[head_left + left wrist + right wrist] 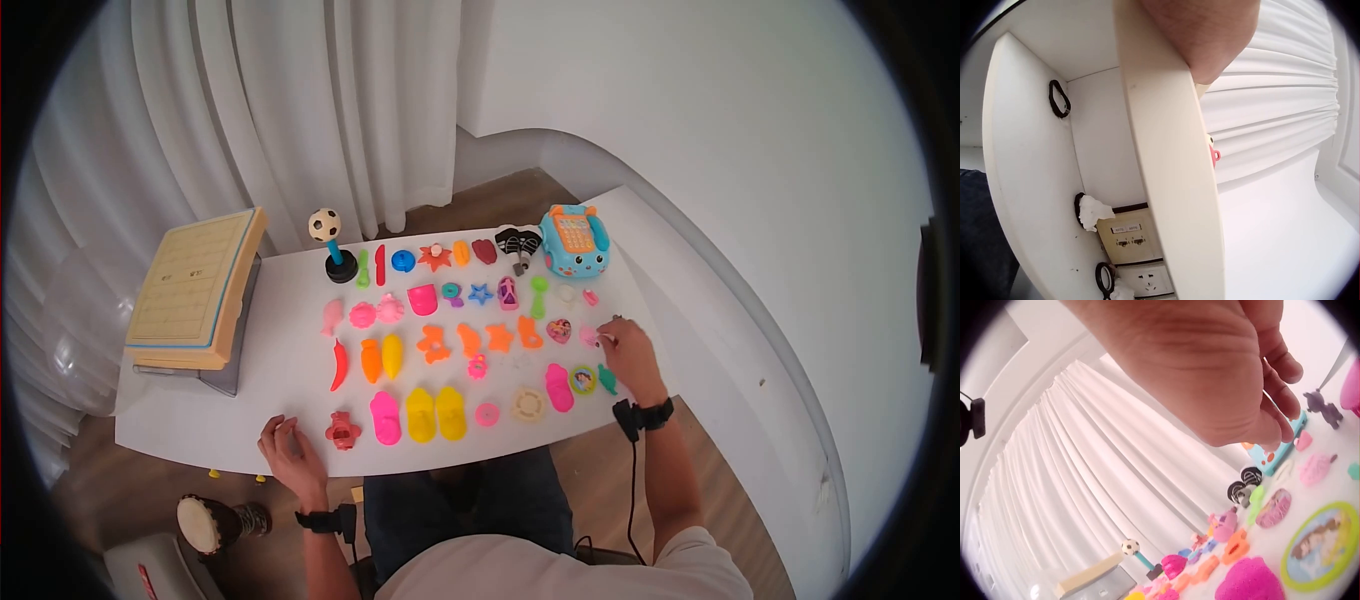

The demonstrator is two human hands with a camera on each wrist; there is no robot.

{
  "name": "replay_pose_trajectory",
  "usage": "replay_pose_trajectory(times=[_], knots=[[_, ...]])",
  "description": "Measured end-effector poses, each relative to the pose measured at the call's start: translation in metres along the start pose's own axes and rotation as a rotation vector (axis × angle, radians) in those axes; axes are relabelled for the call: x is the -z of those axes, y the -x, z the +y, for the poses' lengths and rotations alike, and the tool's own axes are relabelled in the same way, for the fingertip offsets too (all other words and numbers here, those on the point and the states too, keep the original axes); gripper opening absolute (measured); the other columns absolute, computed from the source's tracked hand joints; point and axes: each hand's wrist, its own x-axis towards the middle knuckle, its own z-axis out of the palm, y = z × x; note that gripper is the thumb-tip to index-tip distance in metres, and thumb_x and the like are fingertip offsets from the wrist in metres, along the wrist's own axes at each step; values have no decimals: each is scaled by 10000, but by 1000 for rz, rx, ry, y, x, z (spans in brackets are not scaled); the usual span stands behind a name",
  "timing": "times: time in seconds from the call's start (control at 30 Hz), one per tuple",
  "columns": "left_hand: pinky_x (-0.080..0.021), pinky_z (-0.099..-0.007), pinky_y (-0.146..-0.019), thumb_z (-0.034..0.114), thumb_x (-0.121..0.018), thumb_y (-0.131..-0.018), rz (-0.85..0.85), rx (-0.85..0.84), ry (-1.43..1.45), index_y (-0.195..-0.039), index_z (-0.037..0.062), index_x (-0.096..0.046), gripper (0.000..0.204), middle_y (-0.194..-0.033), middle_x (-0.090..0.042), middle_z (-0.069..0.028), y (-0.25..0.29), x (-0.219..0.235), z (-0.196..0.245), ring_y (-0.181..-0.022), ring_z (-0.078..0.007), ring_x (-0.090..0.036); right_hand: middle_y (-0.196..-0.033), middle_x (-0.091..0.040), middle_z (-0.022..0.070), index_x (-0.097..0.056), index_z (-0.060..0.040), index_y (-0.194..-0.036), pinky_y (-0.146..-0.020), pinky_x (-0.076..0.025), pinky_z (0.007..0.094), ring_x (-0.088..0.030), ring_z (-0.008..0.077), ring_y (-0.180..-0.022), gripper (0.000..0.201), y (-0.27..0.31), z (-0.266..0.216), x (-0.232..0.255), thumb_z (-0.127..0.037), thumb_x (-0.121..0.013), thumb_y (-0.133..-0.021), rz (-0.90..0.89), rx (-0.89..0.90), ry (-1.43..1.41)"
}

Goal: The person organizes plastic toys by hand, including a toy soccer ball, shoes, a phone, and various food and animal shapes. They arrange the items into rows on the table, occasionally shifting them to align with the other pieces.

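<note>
My right hand [628, 352] is over the right end of the white table, fingers loosely bent, and nothing shows between them. Close by its fingertips lies a pink shell-like toy [588, 336], seen also in the right wrist view as a pink piece [1316, 469]. A dark bear-shaped piece [1324, 409] lies beyond the fingers. Nearer the wrist are a green leaf-like piece [607, 379] and a round green-rimmed picture toy [1321, 547]. My left hand [292, 455] rests at the front left edge, fingers loosely curled, left of a red figure-shaped mould [343, 430].
Rows of colourful toys, such as yellow slipper shapes [421, 414] and orange moulds [434, 343], cover the table [280, 350]. A toy phone [575, 243] stands back right, a soccer-ball stand [340, 265] back left. A cream box [190, 285] occupies the left end.
</note>
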Motion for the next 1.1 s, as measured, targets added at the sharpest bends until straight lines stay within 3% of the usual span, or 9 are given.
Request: replay_pose_trajectory(times=[0.07,0.13,0.33,0.57,0.63,0.73,0.87,1.1], knots=[[-517,-471,-973,-38,-656,-931,4,-2,7,-1097,53,-703,195,-1235,-668,-133,0,0,1,-1165,-373,-619,-1096,-763,172,-764,2,-1086,-953,-571,497,-702,405,-1102,224,15,5,-21,-3,-703,-870,-29,-34,-27],[-519,-471,-969,-40,-656,-932,-1,-5,0,-1098,53,-703,196,-1234,-669,-134,1,-1,-4,-1165,-373,-620,-1185,-750,171,-739,14,-1166,-977,-573,489,-687,436,-1131,325,25,6,-35,5,-703,-843,-24,51,76],[-521,-475,-965,-45,-656,-933,-1,-18,-2,-1099,49,-701,195,-1233,-669,-143,1,-1,-5,-1167,-376,-619,-1315,-690,179,-685,32,-1285,-1008,-566,482,-639,428,-1161,461,24,2,-34,61,-657,-826,-105,-25,168],[-522,-478,-972,-39,-656,-938,-4,-17,14,-1108,52,-700,198,-1248,-667,-138,2,-1,-7,-1171,-372,-617,-1265,-704,178,-716,-8,-1240,-987,-553,491,-624,434,-1167,402,24,10,-15,39,-698,-841,-23,12,87],[-523,-476,-975,-36,-655,-942,-10,-12,-3,-1110,56,-702,197,-1254,-667,-135,2,0,-6,-1175,-371,-616,-1241,-716,187,-726,-25,-1236,-993,-538,509,-620,443,-1167,380,31,6,8,30,-698,-861,149,-145,6],[-524,-470,-980,-30,-654,-950,-17,-9,-19,-1113,65,-704,196,-1267,-667,-129,1,-1,-4,-1182,-367,-613,-1232,-724,198,-716,-9,-1266,-1009,-528,524,-617,447,-1170,389,49,-2,29,13,-698,-878,170,-279,113],[-525,-466,-988,-19,-653,-960,-34,25,-12,-1119,70,-704,189,-1284,-664,-121,1,0,-2,-1193,-364,-610,-1346,-679,236,-627,-1,-1405,-1072,-516,510,-600,469,-1261,521,72,18,14,-42,-729,-895,130,-355,-34],[-526,-465,-989,-7,-646,-969,-35,6,-34,-1128,72,-705,187,-1281,-661,-121,2,-1,-7,-1195,-362,-609,-1391,-650,259,-598,-7,-1427,-1087,-513,504,-603,463,-1300,548,82,41,0,-64,-743,-902,140,-432,-131]])
